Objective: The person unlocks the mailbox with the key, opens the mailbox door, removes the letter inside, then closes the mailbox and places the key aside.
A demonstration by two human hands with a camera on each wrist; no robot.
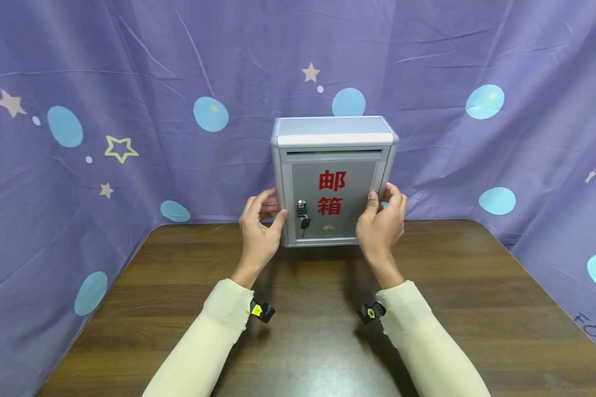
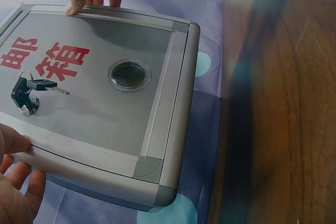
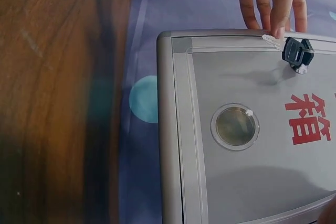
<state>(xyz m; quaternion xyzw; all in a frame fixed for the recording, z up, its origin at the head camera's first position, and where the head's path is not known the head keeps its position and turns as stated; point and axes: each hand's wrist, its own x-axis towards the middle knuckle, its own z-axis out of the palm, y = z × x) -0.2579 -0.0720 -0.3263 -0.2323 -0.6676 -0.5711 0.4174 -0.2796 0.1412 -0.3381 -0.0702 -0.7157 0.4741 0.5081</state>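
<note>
A silver-grey metal mailbox (image 1: 350, 220) is held upright above the table in the head view, its front towards me. Red characters, a slot near the top and a small round window (image 2: 129, 75) mark that front. Keys (image 2: 34, 88) hang from the lock at its left side. My left hand (image 1: 260, 231) grips the left edge, thumb at the front frame and fingers around the side. On the opposite edge, my right hand (image 1: 381, 226) grips lower down, thumb on the front. In the right wrist view the left-hand fingers (image 3: 281, 3) curl over the frame beside the keys.
Below lies a brown wooden table (image 1: 303, 342), its back edge behind the mailbox. A purple curtain (image 1: 258, 49) with stars and blue dots hangs behind and along both sides. Small black wrist cameras (image 1: 263, 310) sit at both cuffs.
</note>
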